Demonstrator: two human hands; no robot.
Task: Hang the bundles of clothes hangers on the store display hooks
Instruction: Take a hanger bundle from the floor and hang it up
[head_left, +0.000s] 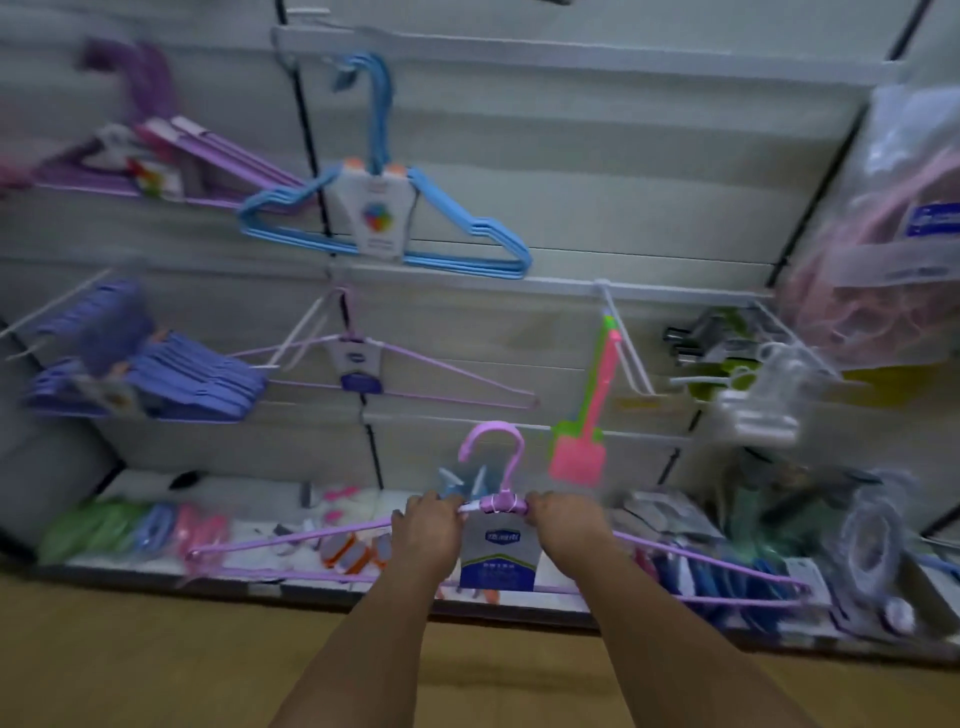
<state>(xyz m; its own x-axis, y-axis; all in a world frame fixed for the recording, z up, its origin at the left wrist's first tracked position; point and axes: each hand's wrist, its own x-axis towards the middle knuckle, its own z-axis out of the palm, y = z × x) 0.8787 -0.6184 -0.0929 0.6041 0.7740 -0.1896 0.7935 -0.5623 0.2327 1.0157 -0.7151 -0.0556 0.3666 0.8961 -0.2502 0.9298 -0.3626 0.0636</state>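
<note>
I hold a bundle of lilac wire hangers (291, 540) upright in front of the low shelf, its pink hook (492, 447) pointing up and a white-and-blue label (497, 558) hanging at its neck. My left hand (428, 525) grips the left shoulder beside the neck. My right hand (563, 522) grips the right shoulder. Above, a thin lilac bundle (395, 374) hangs on a white display hook (306, 332), and a blue bundle (384, 208) hangs higher up. An empty white hook (626, 343) juts out at the right.
Purple hanger bundles (156, 374) and lilac ones (197, 156) hang at the left. Green and pink fly swatters (582, 431) hang right of centre, with clear clips (758, 395) and a bagged pink item (893, 234) further right. The bottom shelf (260, 587) holds mixed small goods.
</note>
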